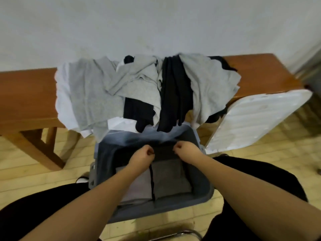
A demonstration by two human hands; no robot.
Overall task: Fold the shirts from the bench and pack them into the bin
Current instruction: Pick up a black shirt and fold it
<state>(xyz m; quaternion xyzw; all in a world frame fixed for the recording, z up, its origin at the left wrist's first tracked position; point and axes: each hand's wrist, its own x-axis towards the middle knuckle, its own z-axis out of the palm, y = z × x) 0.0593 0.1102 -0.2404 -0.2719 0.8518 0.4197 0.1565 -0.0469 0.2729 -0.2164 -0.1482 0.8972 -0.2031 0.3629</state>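
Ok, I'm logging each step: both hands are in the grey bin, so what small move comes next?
Probably lower the folded black shirt beside the grey folded shirts and let go: left hand and right hand pinch its top edge inside the grey plastic bin.

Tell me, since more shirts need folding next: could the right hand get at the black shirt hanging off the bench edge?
Probably yes. The black shirt drapes just beyond the bin, nothing between, but the right hand must first release the dark shirt it grips.

A white lid (257, 119) leans by tiled floor (26, 174), pale wall (156, 23) behind.
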